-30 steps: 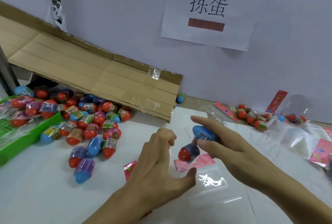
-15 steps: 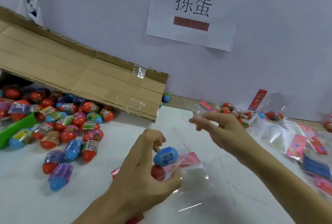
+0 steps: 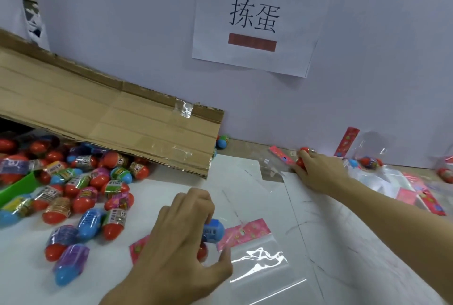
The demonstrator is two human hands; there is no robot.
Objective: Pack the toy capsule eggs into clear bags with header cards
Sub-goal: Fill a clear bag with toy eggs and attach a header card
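While the clear bag (image 3: 259, 265) lies flat on the bench (image 3: 343, 243) just to the right of our left hand (image 3: 181, 238), we judge the step in hand to be feeding eggs into its mouth, and to do that well we want the opening under the pink header card (image 3: 245, 232) lifted before we push anything in. Our left hand is curled around a blue capsule egg (image 3: 213, 231), with a red egg (image 3: 202, 250) tucked below it against the palm, both touching the card's near edge. We should slide them in one at a time, blunt end first, so the thin film does not crumple or catch.

To the left of that hand the loose pile of eggs (image 3: 81, 197) spreads over the bench, near enough for the next pick. Beyond it the cardboard flap (image 3: 110, 118) leans over the heap.

Farther off, our right hand (image 3: 316, 170) reaches to the back of the bench, fingers bent around a red egg (image 3: 302, 155) lying beside another bag with a pink card (image 3: 282, 157); how firmly it grips we cannot tell. Right of that hand, filled bags (image 3: 367, 157) lie well apart from our working bag.
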